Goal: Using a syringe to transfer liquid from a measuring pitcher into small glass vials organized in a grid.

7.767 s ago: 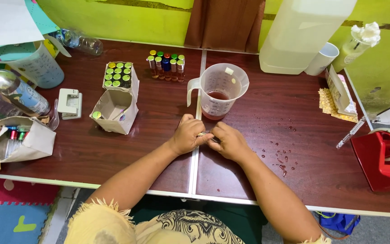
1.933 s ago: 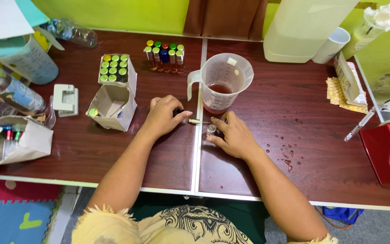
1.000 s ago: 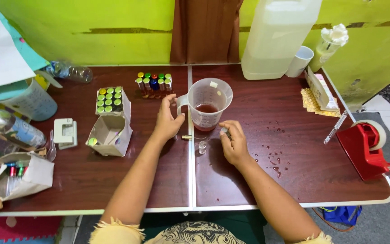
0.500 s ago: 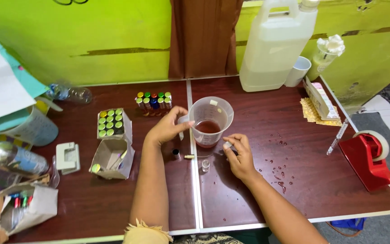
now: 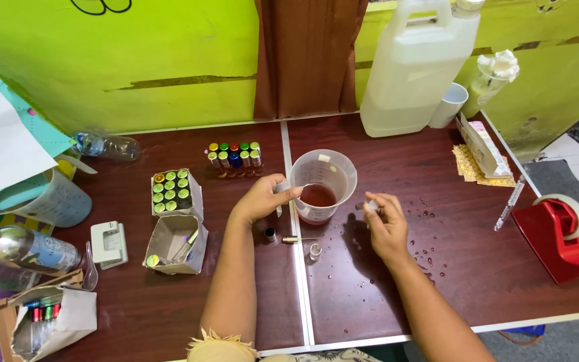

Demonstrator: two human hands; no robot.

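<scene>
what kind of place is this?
Likely a small home workshop for hand-filling little bottles: a measuring jug of reddish liquid, rows of small capped vials and a big white jerrycan on a folding table.

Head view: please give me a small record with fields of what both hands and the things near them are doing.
left hand: grips the handle of the measuring jug
right hand: pinches a small object beside the jug, too small to identify
jug contents: reddish-brown liquid, low level
between hands: small glass vial, upright on the table
behind jug: row of small bottles with coloured caps
</scene>
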